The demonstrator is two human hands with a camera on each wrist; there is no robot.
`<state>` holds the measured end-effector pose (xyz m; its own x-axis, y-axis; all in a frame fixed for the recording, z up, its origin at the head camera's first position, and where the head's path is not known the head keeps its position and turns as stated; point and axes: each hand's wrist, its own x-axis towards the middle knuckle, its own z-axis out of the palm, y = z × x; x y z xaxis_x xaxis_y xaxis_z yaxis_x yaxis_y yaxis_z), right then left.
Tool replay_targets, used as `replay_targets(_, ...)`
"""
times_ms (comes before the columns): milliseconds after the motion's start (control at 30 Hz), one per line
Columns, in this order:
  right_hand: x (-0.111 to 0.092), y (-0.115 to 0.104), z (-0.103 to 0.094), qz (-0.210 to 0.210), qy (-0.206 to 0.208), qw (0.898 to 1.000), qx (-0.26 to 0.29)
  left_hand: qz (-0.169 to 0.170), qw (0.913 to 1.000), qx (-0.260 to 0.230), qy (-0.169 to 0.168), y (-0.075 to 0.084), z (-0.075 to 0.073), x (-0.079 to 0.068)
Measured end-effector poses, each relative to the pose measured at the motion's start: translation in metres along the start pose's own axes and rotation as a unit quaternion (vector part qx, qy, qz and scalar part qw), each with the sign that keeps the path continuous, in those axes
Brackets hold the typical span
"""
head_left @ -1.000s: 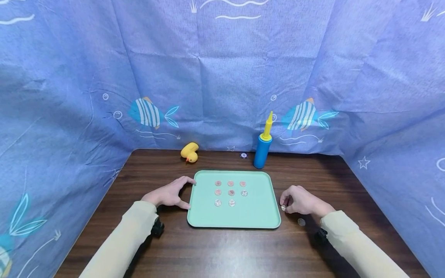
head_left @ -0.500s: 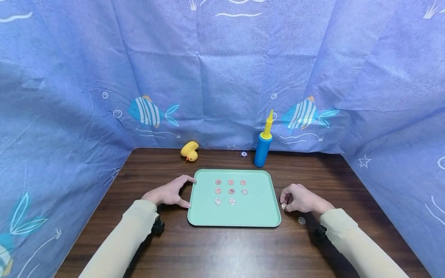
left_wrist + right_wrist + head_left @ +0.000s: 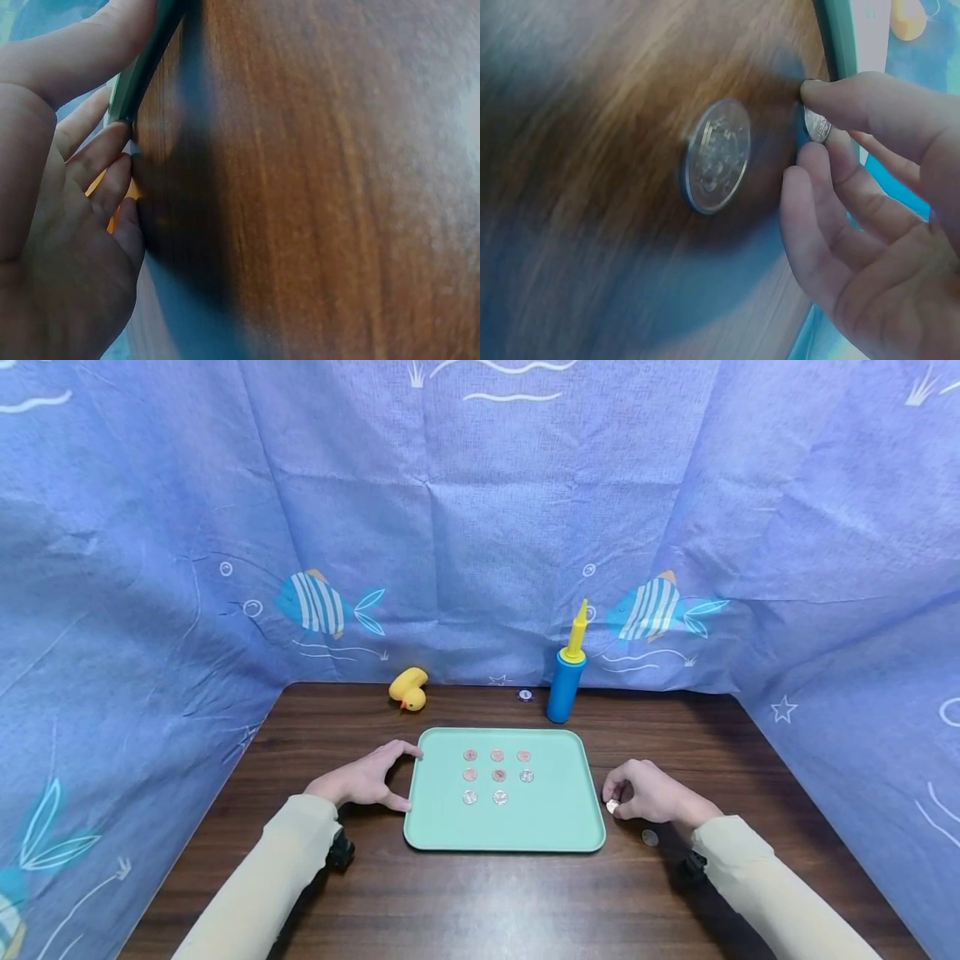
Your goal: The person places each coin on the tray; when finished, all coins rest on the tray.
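Observation:
A pale green tray (image 3: 442, 835) lies on the table, bearing several coins in rows; copper ones such as this coin (image 3: 470, 755) are at the back, silver ones such as this coin (image 3: 500, 797) nearer the front. My left hand (image 3: 363, 777) spans the tray's left side, its thumb and fingers spread and touching the rim. Just beyond the right rim, my right hand (image 3: 651, 792) pinches a silver coin (image 3: 817, 125) between thumb and fingers, low over the tabletop. Another silver coin (image 3: 718, 156) lies flat on the wood, below the right hand in the head view.
Behind the tray stand a yellow rubber duck (image 3: 408, 688) and a blue hand pump (image 3: 566, 685) with a yellow nozzle. Between them lies a small round chip (image 3: 525, 695). A blue fish-print cloth (image 3: 480, 527) hangs around the back and sides of the brown table (image 3: 480, 910).
At the right fingertips, the pinched coin shows slightly more of its face than a second ago. Both hands, the tray and the coins on it keep their places.

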<state>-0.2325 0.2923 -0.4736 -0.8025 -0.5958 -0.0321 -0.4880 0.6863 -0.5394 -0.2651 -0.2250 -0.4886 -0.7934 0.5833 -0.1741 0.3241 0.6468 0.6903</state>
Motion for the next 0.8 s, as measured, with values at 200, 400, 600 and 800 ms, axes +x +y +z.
replay_targets(200, 0.000, -0.001, 0.000, -0.002, -0.003, 1.000, 0.001, 0.001, 1.0000, 0.001, -0.001, -0.002, 0.001, 0.001)
replay_targets(400, -0.001, -0.001, -0.001, 0.004, -0.012, 1.000, 0.004, 0.005, 1.0000, 0.007, -0.001, -0.004, 0.001, 0.002)
replay_targets(600, -0.004, -0.001, -0.004, 0.002, -0.016, 1.000, 0.016, 0.004, 1.0000, 0.004, -0.002, -0.003, 0.000, 0.001)
replay_targets(800, -0.005, -0.002, -0.011, 0.008, -0.010, 0.999, 0.037, -0.005, 1.0000, 0.001, -0.005, -0.001, 0.000, 0.000)
